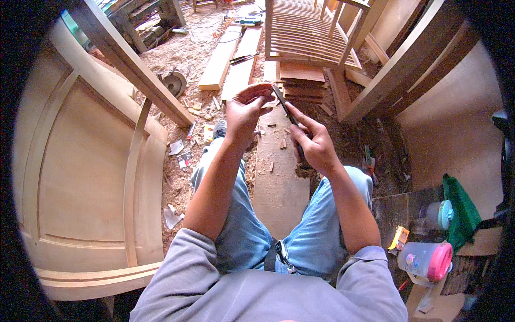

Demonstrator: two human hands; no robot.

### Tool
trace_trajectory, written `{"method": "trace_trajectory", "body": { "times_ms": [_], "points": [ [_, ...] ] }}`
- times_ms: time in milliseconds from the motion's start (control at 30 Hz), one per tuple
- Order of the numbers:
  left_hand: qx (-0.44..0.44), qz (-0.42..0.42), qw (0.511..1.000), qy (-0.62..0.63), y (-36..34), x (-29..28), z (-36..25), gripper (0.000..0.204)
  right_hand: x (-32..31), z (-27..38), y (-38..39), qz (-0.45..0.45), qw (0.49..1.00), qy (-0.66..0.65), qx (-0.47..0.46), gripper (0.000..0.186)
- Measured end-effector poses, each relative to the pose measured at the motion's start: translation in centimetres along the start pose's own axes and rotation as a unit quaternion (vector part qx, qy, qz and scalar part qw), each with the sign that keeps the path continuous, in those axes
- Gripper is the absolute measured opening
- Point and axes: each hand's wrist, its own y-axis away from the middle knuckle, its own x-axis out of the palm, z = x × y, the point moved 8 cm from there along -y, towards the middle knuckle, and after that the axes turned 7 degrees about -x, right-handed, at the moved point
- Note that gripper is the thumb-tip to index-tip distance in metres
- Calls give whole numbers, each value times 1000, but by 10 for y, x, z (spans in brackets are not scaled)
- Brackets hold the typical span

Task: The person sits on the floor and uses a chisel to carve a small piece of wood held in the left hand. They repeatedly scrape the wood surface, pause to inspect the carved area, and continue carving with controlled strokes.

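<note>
My right hand (316, 145) is wrapped round a dark, narrow, bar-shaped tool (284, 102) that slants up and away to the left. Its lower part is mostly hidden in my fingers, so its exact kind is unclear. My left hand (247, 112) is raised beside the tool's far end, fingers stretched and thumb apart from them. Its fingertips come close to that end; whether they touch it I cannot tell. Under both hands, between my knees, a wooden board (279, 177) runs away from me, with small wood chips (284, 144) scattered on it.
A panelled wooden door (86, 172) stands at my left. Ahead lie light planks (221, 61), black pliers-like tool (244, 58), stacked boards (303, 80) and a slatted wooden frame (300, 32). A circular saw (173, 84) rests on the shavings. Plastic jugs (424, 260) and a yellow tape measure (398, 238) sit right.
</note>
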Motion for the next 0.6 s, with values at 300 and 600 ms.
{"method": "trace_trajectory", "body": {
  "times_ms": [300,600],
  "points": [
    [21,-28,999,-36,-5,-2,-1,20,5,3,-2,6,1000,2,-16,49],
    [-25,-32,999,-24,0,-2,0,20,2,6,0,11,1000,14,-1,48]
  ]
}}
